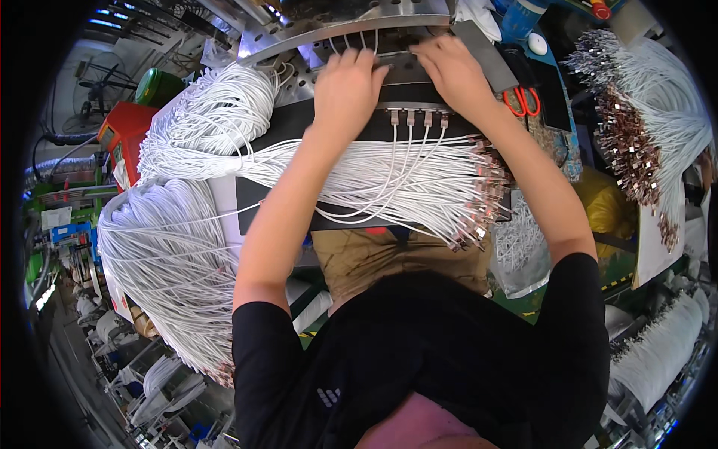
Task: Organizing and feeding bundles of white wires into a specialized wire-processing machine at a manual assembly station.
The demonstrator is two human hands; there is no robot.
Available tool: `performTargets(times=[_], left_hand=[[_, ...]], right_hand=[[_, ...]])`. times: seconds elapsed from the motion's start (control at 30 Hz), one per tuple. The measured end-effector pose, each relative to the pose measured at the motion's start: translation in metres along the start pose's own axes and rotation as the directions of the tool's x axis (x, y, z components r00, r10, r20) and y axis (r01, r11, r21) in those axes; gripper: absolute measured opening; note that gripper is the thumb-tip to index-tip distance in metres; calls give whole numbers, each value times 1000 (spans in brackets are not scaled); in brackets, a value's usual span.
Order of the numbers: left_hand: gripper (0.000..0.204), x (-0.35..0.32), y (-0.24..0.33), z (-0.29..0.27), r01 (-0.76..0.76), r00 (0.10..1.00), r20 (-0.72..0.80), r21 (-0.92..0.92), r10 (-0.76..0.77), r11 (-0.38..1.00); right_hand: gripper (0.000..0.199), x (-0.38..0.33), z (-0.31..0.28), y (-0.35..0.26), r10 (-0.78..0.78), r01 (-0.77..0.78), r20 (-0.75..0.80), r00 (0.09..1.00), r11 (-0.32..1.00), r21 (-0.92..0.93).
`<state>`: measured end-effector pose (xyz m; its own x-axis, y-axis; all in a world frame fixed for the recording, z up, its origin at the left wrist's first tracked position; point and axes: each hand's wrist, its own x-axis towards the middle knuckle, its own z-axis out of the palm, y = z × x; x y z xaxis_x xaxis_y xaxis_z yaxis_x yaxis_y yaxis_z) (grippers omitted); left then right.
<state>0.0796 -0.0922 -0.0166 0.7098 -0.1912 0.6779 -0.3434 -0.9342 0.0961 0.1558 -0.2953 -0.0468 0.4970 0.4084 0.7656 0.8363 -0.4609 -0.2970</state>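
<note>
My left hand reaches in under the metal machine guard, palm down, its fingers bent over a few white cables and its thumb held apart. Whether the fingertips grip these cables is hidden. Across from it, my right hand rests at the right side of the metal plate, fingers bent and apart, with no held thing visible. Below the hands, several cables with copper-coloured connectors stand in a row along a metal strip. A large white cable bundle lies between my forearms, connector ends to the right.
The perforated metal guard curves above my hands. Coiled white cables and a thick hanging bundle are at left. Orange-handled scissors lie by my right forearm near a grey block. More connector cables hang far right.
</note>
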Motion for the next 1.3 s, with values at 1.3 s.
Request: performTargets(times=[1.3], left_hand=[[18,-81,72,-45,27,966,253,-279,46,960]], right_hand=[[28,-33,-40,-4,185,-264,478,859,959,103]])
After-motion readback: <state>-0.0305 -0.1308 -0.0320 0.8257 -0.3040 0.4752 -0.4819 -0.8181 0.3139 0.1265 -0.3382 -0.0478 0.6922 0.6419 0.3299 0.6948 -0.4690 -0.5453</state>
